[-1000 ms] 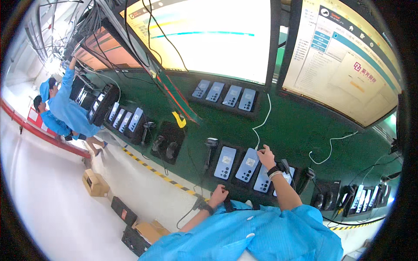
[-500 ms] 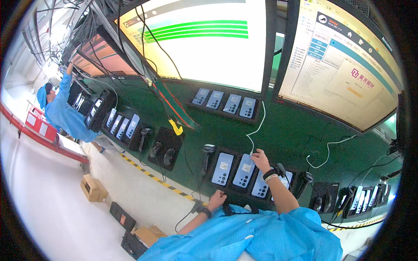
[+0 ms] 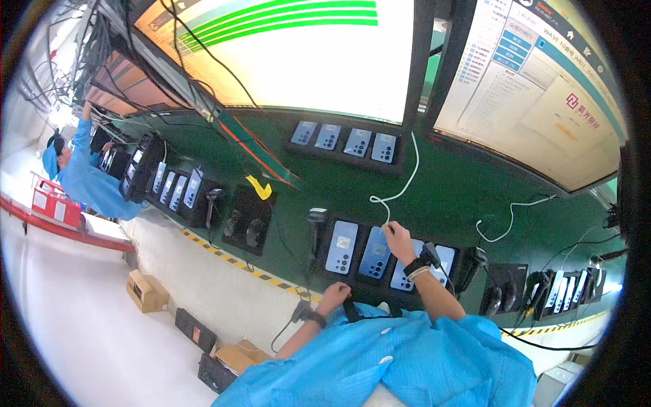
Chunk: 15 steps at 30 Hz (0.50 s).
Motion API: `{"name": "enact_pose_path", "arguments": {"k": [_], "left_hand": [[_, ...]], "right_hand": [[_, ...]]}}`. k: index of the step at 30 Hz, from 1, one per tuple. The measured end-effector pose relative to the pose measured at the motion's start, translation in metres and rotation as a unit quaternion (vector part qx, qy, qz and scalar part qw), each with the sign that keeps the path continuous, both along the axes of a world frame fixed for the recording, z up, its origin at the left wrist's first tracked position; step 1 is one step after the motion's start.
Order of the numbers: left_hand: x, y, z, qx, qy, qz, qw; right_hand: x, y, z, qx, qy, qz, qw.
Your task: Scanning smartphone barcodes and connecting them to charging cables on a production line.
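Note:
Light blue phones lie in a row in a black tray (image 3: 369, 293) on the green bench. At the top end of the second phone (image 3: 374, 254), my right hand (image 3: 399, 241) pinches the end of a white cable (image 3: 412, 169). Whether the plug sits in the phone is hidden by my fingers. Left of it lies another phone (image 3: 341, 249); my right wrist and forearm partly cover the two on the right. My left hand (image 3: 334, 296) is closed at the tray's near left edge; whatever its fingers hold is not visible.
A barcode scanner (image 3: 317, 227) stands left of the tray, another scanner (image 3: 475, 266) right of it. Behind are a second phone tray (image 3: 352, 163) and two monitors. A loose white cable (image 3: 505, 227) lies to the right. A co-worker in blue (image 3: 95, 176) reaches up at far left.
My right hand has shifted from beside the phone's top end onto the white cable's end, which now makes a small loop. The second phone looks darker. My left hand stays near the tray edge.

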<state>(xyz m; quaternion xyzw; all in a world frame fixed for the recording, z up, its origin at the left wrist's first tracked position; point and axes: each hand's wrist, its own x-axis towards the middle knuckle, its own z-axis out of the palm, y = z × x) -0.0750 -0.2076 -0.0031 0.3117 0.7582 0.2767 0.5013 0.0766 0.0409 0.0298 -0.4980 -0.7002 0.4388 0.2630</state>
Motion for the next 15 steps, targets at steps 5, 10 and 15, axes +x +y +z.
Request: {"name": "enact_pose_path", "arguments": {"k": [5, 10, 15], "left_hand": [[-0.028, 0.041, 0.029, 0.109, -0.045, 0.146, 0.982], [-0.041, 0.079, 0.042, 0.153, -0.098, 0.199, 0.963], [-0.032, 0.09, 0.044, 0.177, -0.148, 0.231, 0.945]], "right_hand": [[0.003, -0.015, 0.005, 0.001, -0.04, 0.021, 0.999], [-0.003, -0.012, 0.0, 0.019, -0.084, 0.031, 0.996], [-0.014, -0.001, -0.003, 0.012, -0.128, -0.025, 0.991]]}}
